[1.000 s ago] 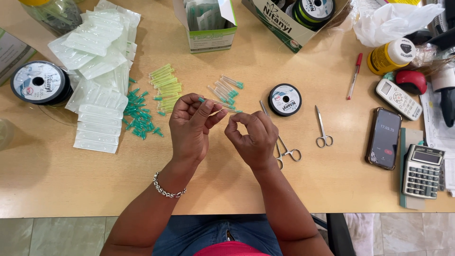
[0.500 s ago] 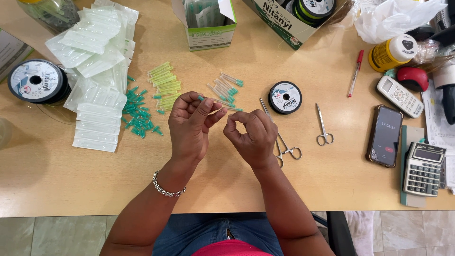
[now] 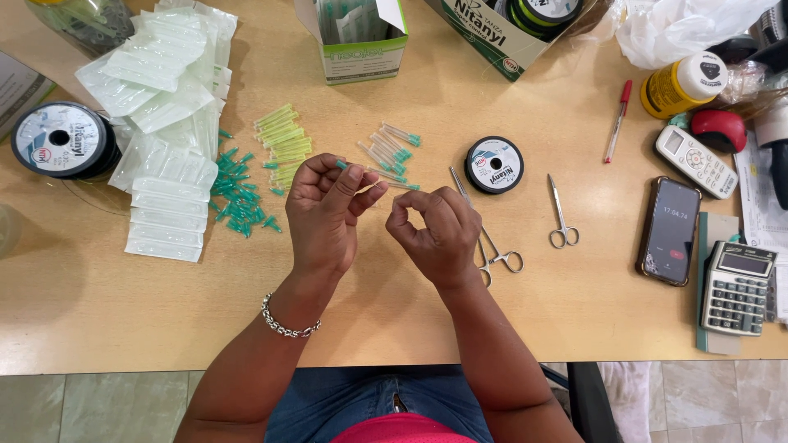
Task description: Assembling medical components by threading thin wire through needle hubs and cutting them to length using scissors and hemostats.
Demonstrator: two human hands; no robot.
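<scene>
My left hand (image 3: 327, 215) pinches a small needle with a green hub (image 3: 341, 165) between thumb and fingers above the wooden table (image 3: 98, 303). My right hand (image 3: 437, 236) is curled close beside it, fingertips pinched together as if on a fine thread that is too thin to see. Just beyond both hands lie capped needles with green ends (image 3: 392, 152). A small black spool of line (image 3: 493, 164) sits to the right of them, and metal forceps (image 3: 484, 238) lie partly under my right hand.
Blister packs (image 3: 164, 156), loose green hubs (image 3: 238, 197) and yellow-green caps (image 3: 283, 143) lie at the left, with a large spool (image 3: 59, 139). Small scissors (image 3: 561, 215), a phone (image 3: 669, 230), calculator (image 3: 736, 287), remote (image 3: 694, 161), red pen (image 3: 617, 121), yellow bottle (image 3: 683, 82) and open boxes (image 3: 361, 41) stand right and back.
Both hands stay almost in place; my right hand has shifted very slightly and its fingers have tightened near the left hand's needle.
</scene>
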